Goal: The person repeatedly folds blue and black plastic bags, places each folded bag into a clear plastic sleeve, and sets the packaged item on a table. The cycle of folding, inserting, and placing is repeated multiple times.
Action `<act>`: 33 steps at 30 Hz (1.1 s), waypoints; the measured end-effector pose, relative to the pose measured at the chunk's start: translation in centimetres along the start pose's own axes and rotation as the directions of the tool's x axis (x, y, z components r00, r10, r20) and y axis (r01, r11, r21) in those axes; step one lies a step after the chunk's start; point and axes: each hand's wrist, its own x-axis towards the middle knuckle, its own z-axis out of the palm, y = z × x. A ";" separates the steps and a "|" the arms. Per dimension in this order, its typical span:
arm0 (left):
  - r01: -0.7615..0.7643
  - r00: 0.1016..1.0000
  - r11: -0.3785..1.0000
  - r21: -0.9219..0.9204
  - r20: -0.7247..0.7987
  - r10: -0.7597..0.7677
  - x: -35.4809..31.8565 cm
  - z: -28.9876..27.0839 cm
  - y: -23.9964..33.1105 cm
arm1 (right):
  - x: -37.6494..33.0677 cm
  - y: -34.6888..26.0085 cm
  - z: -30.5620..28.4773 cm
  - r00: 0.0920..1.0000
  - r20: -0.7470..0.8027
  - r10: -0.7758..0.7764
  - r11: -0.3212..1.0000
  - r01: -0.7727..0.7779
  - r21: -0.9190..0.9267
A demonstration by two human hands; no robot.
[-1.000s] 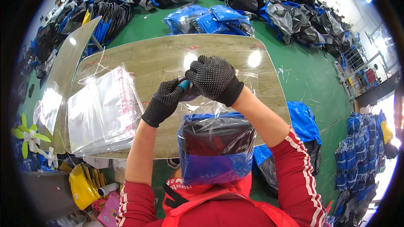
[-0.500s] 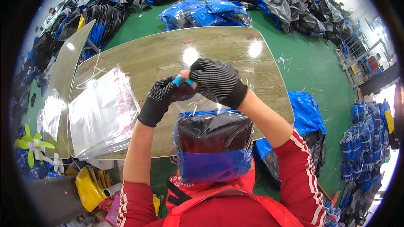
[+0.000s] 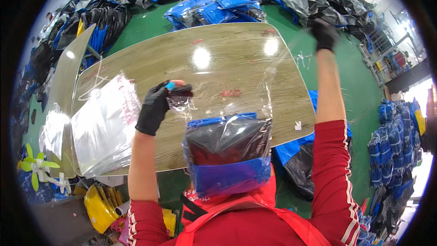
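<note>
A clear plastic bag (image 3: 268, 98) with a folded black and blue bundle (image 3: 230, 173) inside lies against my front at the table's near edge. My left hand (image 3: 154, 105), in a black dotted glove with blue on a fingertip, is closed on the bag's upper left corner, where the film bunches. Far out to the right, beyond the table's edge, my right hand (image 3: 324, 34) is raised in a black glove. Motion smears its fingers; a faint see-through streak shows beside it, but I cannot tell whether it is held.
A stack of clear plastic bags (image 3: 104, 123) lies on the left of the wood-grain table (image 3: 236, 50). A small white scrap (image 3: 298, 125) sits near its right edge. Blue packed bundles (image 3: 214, 9) lie on the green floor behind. A green-bladed fan (image 3: 36, 166) stands at left.
My right hand has left my left hand and swung far out to the right, past the table. My left hand has shifted slightly left and nearer. A white scrap now shows on the table.
</note>
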 end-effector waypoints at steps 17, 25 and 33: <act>-0.040 0.983 0.901 0.432 0.179 -0.042 -4.8 -3.7 -3.2 | -20.3 3.9 3.6 0.440 0.498 -0.747 0.280 -0.470 0.837; 0.308 0.951 -0.071 0.949 -0.307 0.033 -9.4 -0.8 1.4 | -21.0 5.4 -9.6 0.340 0.744 -0.575 0.808 0.094 0.581; -0.097 0.995 0.559 0.823 0.083 0.051 -5.0 9.2 -9.0 | -32.4 -0.8 0.6 0.814 0.325 -0.482 0.760 0.203 0.617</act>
